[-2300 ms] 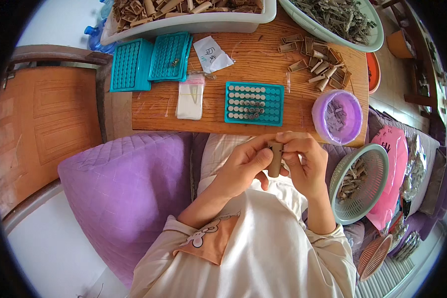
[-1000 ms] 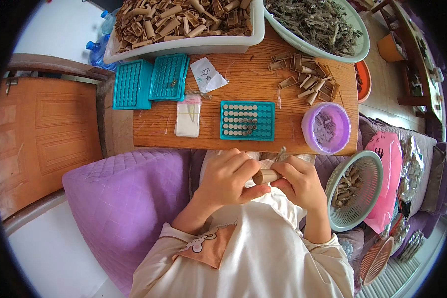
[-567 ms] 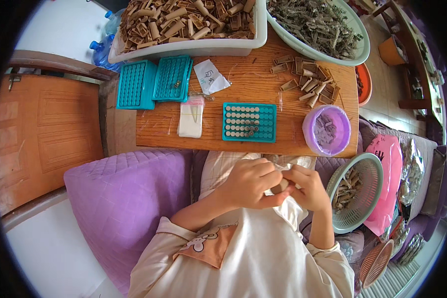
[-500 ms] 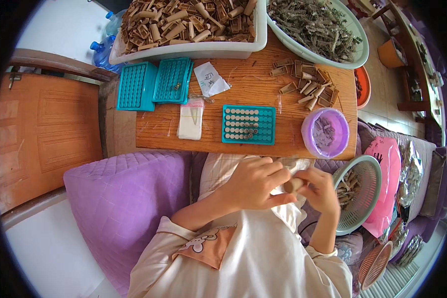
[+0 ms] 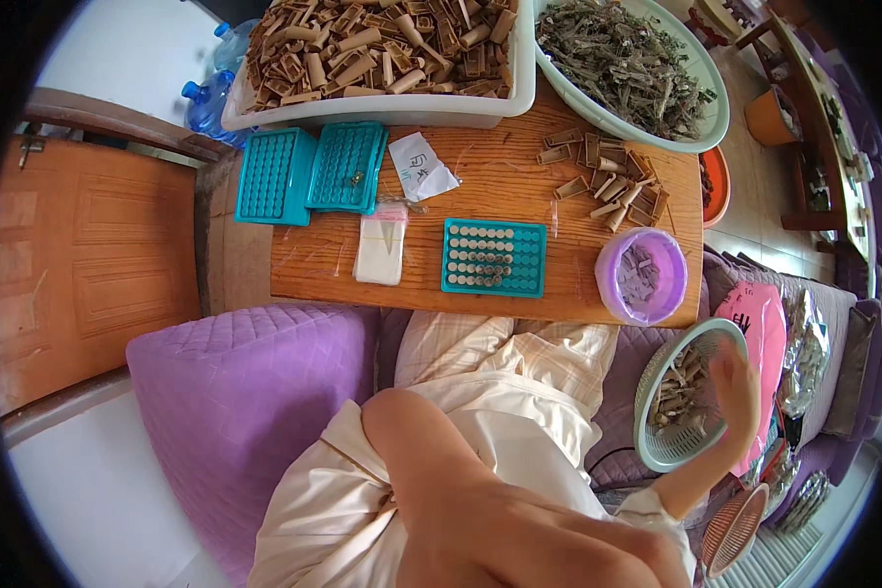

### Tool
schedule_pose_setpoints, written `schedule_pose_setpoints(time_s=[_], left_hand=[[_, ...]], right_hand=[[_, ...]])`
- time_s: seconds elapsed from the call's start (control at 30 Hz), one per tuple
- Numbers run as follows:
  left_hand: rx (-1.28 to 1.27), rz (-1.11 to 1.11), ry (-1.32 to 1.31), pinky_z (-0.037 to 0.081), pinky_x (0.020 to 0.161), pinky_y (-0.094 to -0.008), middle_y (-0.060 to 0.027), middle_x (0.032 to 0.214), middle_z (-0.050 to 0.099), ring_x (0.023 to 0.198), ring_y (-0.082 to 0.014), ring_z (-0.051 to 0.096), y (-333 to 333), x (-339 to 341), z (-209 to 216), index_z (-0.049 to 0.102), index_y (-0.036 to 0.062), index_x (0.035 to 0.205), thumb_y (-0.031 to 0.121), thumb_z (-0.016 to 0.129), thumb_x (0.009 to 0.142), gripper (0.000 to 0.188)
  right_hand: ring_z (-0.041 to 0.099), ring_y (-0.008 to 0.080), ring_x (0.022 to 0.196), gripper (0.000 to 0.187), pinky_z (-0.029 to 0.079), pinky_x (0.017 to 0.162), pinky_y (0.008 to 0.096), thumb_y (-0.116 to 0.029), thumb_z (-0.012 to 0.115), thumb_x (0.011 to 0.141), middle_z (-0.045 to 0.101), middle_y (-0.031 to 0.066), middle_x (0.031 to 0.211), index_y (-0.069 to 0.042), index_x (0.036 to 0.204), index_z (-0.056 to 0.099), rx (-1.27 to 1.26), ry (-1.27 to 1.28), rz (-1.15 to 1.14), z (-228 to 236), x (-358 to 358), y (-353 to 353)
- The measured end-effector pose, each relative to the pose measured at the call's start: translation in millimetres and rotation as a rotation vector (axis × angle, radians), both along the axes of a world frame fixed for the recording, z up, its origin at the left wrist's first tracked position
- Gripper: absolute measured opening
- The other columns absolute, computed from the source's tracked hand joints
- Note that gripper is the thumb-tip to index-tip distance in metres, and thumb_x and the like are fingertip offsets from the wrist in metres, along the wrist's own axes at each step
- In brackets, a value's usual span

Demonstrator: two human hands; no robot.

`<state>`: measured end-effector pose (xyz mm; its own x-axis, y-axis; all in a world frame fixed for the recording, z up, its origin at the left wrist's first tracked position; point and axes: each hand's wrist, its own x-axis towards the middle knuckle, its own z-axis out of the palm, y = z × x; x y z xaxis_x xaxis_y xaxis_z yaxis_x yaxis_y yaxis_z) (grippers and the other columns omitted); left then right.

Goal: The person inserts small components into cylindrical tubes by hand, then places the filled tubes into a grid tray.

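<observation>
Our right hand [image 5: 740, 377] reaches out over the pale green mesh basket [image 5: 657, 441] at our right side, fingers loosely spread above the brown stick pieces [image 5: 681, 387] heaped inside; we cannot tell whether it has hold of any. Our left hand [image 5: 519, 539] sits very close under the camera, large and blurred, and we cannot tell how far it is closed or whether it holds anything. Going by size on the wooden table [image 5: 500, 186]: at the far edge a white tub [image 5: 382, 103] is piled with rolled brown bark pieces, and to its right a pale green basin [image 5: 701, 122] holds grey-green dried herbs. Nearer lie two teal trays [image 5: 309, 171] side by side on the left, a third teal tray [image 5: 493, 257] set with rows of pale round caps, a lilac bowl [image 5: 642, 276] of small grey chips on the right, a flat clear packet [image 5: 380, 245], and a small white slip [image 5: 419, 167] with handwriting. Half a second ago both hands were together at our lap working a small piece; now they have parted and the right has swung out to the basket.
</observation>
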<state>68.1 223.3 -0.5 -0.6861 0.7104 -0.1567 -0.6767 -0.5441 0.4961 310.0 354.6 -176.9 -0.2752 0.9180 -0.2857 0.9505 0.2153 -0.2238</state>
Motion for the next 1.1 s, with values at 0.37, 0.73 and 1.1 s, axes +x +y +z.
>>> schedule_pose_setpoints(time_s=[0.37,0.73,1.1], left_hand=[[-0.008,0.162,-0.110,0.027,0.040,-0.0181,0.0010,0.057,0.041,0.045,-0.0080,0.032,23,-18,-7,0.036,0.0108,0.053,-0.001,0.056,0.072,0.030],[0.367,-0.063,0.273,0.030,0.042,-0.0194,-0.0017,0.058,0.045,0.050,-0.0105,0.037,14,-42,-61,0.052,0.0067,0.056,-0.001,0.057,0.072,0.019],[0.698,-0.376,0.881,0.037,0.056,-0.0336,-0.0034,0.081,0.043,0.078,-0.0224,0.040,16,-90,-130,0.046,0.0137,0.073,0.013,0.046,0.080,0.007]], right_hand=[[0.057,0.0308,0.078,0.023,0.045,0.068,0.0358,-0.020,0.054,0.074,0.059,0.0142,0.079,-0.002,0.087,0.051,0.458,0.742,0.506,-51,-383,150],[0.056,0.0341,0.071,0.026,0.046,0.062,0.0402,-0.010,0.049,0.073,0.057,0.0203,0.079,-0.005,0.098,0.046,0.622,0.691,0.455,-58,-423,145],[0.047,0.0043,0.053,0.019,0.038,0.047,0.0168,-0.018,0.058,0.078,0.053,0.0015,0.066,-0.002,0.080,0.048,-0.807,1.395,0.162,22,-262,38]])
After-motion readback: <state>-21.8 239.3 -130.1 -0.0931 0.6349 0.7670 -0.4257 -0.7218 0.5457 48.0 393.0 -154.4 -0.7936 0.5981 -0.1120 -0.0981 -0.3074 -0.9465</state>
